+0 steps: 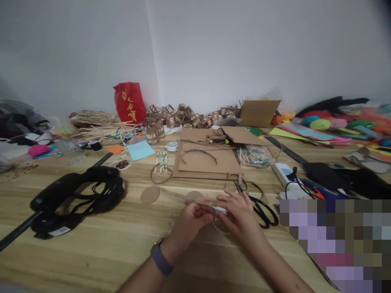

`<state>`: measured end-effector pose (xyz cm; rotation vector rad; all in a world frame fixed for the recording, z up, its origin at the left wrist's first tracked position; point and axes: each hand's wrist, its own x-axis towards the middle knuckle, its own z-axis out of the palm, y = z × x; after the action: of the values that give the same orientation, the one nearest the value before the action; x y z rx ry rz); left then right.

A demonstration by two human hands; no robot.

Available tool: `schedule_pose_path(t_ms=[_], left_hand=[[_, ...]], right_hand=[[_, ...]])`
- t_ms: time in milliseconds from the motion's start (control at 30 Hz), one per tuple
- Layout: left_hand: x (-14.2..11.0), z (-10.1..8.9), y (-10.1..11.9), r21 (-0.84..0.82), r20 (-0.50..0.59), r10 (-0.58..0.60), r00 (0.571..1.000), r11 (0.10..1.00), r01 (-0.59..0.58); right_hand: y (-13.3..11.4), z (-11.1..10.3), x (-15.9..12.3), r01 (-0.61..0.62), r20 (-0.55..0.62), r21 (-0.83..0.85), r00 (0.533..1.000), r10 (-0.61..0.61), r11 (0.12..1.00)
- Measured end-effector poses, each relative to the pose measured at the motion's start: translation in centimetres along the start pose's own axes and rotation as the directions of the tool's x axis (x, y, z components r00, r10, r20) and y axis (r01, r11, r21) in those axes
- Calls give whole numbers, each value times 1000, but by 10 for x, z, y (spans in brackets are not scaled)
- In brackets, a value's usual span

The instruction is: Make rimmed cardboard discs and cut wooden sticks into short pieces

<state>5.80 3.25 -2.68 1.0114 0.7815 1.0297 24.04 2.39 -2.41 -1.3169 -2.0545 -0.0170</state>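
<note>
Left hand point(191, 221) pinching the strip point(174, 195), right hand point(238, 211) half-curled, hold unclear: looks light, bendy, best gripped by its edges.

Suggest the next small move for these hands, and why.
Perhaps start curving the thin strip gently: the left hand pinches it, the right hand is close beside, and the strip's far part runs out nearly straight, near a cardboard disc.

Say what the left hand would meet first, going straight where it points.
The right hand, most likely: its fingers lie just ahead of the left hand. A small white item shows between them and may come first; depth is unclear.
</note>
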Motion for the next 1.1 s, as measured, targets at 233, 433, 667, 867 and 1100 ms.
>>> schedule_pose_path(t_ms=[233, 433, 667, 867, 1100], left_hand=[[-2, 1, -3, 127, 27, 136, 990, 982, -138], [-6, 0, -3, 383, 12, 323, 946, 873, -302], [-12, 2, -1, 636, 34, 433, 901, 686, -354], [-17, 3, -6, 739, 34, 524, 851, 560, -374], [-20, 4, -6, 770, 7, 567, 824, 522, -366]], right_hand=[[-7, 1, -2, 68, 16, 39, 998, -68, 997], [-7, -3, -1, 101, -19, 14, 995, -100, 995], [-14, -6, -1, 116, -140, -37, 983, -120, 993], [-30, -3, -5, -23, -104, 26, 994, 26, 999], [-35, 1, -7, -43, -60, 176, 997, 54, 983]])
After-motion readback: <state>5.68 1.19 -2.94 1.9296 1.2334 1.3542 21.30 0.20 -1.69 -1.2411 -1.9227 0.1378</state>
